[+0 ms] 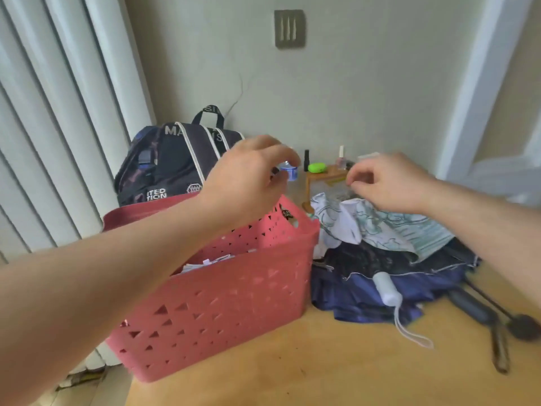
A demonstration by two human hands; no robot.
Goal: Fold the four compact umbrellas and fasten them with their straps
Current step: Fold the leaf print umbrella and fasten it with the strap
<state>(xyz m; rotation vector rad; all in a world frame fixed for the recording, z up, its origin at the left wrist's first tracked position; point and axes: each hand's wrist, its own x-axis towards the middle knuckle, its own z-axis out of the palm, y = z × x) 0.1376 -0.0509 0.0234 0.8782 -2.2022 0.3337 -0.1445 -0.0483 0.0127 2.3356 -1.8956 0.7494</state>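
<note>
A: How far along is the folding judged to be?

B: Barely begun, it seems. Right of the pink basket (222,300), the umbrellas (389,259) are heaped loose on the wooden table (322,370): white patterned fabric on top, dark and navy canopies beneath, a white handle (386,288) with a wrist cord lying toward the front. No canopy is seen rolled or strapped. The count cannot be confirmed from the pile.

A: And the hands?

B: The left hand (248,177) is raised above the basket's far rim, fingers curled; whether anything is held cannot be told. The right hand (389,183) is held over the white fabric, fingertips drawn together as if pinching, though nothing is clearly seen held.

A: Any writing?

B: Behind the basket, the dark backpack (175,165) bears partial lettering: "MA", "ITED", "TION". The small bottle (288,171) beyond the basket has a label too blurred to be read.
</note>
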